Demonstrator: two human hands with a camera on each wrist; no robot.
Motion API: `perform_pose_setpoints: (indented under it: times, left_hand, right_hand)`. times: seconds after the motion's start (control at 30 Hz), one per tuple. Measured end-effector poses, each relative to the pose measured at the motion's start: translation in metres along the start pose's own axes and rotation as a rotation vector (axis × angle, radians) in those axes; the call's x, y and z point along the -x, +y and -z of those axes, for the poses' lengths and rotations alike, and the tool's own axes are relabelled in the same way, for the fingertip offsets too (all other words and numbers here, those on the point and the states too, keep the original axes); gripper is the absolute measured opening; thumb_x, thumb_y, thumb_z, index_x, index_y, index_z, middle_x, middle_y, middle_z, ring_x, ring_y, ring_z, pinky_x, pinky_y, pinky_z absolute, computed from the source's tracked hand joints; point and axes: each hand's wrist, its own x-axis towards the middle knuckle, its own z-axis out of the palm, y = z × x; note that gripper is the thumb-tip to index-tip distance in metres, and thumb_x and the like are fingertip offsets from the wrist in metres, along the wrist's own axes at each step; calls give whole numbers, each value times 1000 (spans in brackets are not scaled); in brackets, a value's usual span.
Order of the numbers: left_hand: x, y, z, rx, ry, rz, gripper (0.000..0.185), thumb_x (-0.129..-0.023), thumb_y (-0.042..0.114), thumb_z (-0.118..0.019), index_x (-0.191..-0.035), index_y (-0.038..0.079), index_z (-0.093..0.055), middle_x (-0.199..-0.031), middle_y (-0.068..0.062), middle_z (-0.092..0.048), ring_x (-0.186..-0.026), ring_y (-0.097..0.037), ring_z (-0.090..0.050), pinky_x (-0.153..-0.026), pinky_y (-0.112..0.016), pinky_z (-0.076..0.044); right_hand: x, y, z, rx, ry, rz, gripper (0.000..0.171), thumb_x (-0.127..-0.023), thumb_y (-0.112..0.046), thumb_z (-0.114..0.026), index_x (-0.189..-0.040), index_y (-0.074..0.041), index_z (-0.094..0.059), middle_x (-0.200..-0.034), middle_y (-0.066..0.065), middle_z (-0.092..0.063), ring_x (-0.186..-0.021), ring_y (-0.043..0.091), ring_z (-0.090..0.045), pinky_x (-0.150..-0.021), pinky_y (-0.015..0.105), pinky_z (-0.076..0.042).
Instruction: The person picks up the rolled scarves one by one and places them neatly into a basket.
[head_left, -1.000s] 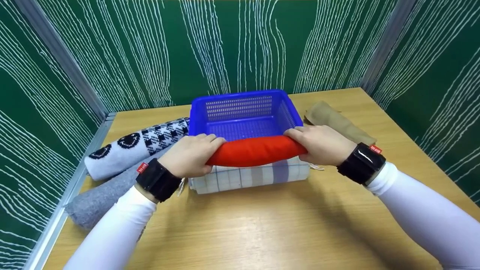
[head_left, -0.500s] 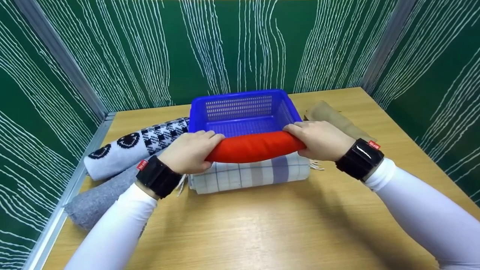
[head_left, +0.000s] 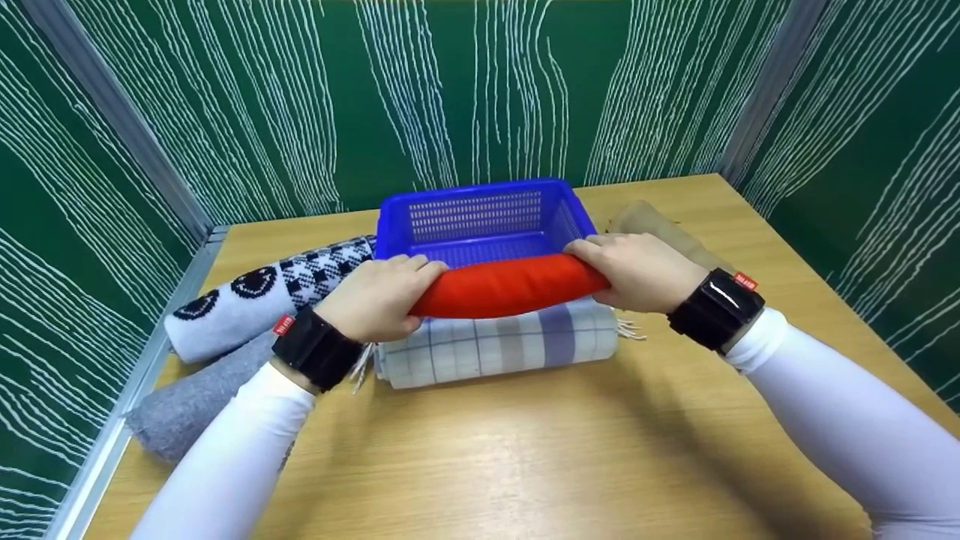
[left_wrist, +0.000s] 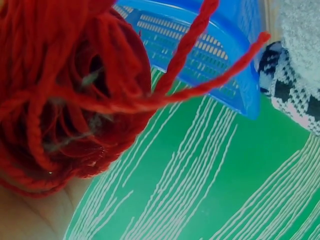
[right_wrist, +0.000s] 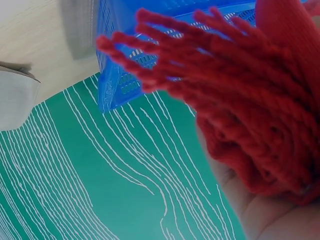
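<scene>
Between my two hands hangs a rolled red scarf point(head_left: 510, 288), level and above the front rim of the blue plastic basket point(head_left: 480, 193). My left hand point(head_left: 382, 298) grips its left end and my right hand point(head_left: 637, 270) grips its right end. Red twisted fringe point(left_wrist: 120, 100) spills from the roll in the left wrist view, and more fringe point(right_wrist: 240, 85) sticks out past the right palm. In front of the basket lies a rolled checked scarf point(head_left: 499, 345) with white tassels, partly overlapped by the red roll. The inside of the basket shows a bare blue floor behind the red roll.
On the left lie a white and black patterned roll point(head_left: 255, 300) and a grey felt-like roll point(head_left: 202, 405). A tan roll point(head_left: 667, 229) lies right of the basket, partly behind my right hand. Green walls with white lines point(head_left: 510, 90) enclose the wooden table point(head_left: 487, 465).
Both hands have raised the red scarf a little and carried it forward toward the basket, uncovering more of the checked roll below. Their grip on the scarf is unchanged.
</scene>
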Motion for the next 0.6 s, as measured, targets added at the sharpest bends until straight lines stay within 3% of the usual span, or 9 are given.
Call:
perform_pose_setpoints:
  times: [0.6]
  left_hand:
    - [-5, -5, 3, 10, 22, 22, 69, -85, 11, -85, -149, 9, -60, -131, -14, -73, -114, -35, -72, -101, -55, -62]
  right_hand:
    - [-5, 2, 3, -4, 18, -9, 56, -84, -8, -91, -133, -2, -64, -116, 20, -77, -100, 37, -76, -96, 57, -65]
